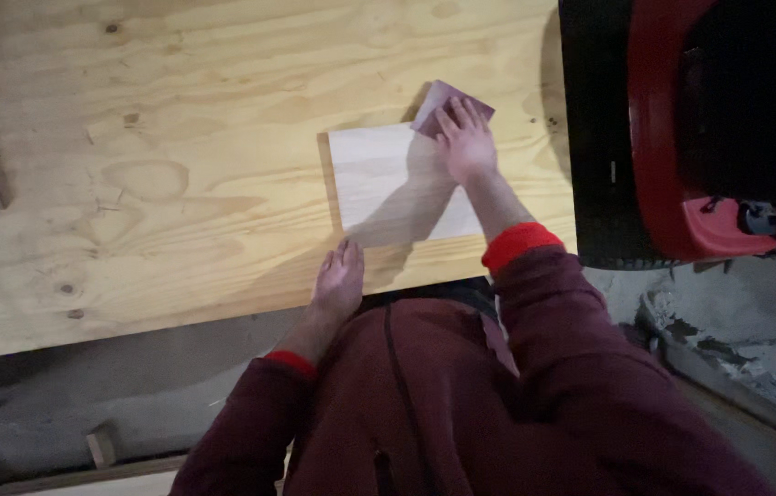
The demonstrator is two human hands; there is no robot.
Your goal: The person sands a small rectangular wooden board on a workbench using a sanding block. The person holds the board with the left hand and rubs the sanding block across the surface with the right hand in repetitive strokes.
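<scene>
Head view: a purple sandpaper sheet is pressed by the flat, open right hand at the pale board's far corner. The board's near edge is steadied by the left hand, its grip open. The board could slide on the desk if pressure slackens.

Warm light falls on the plywood, edges dim, soft overall blur.
</scene>
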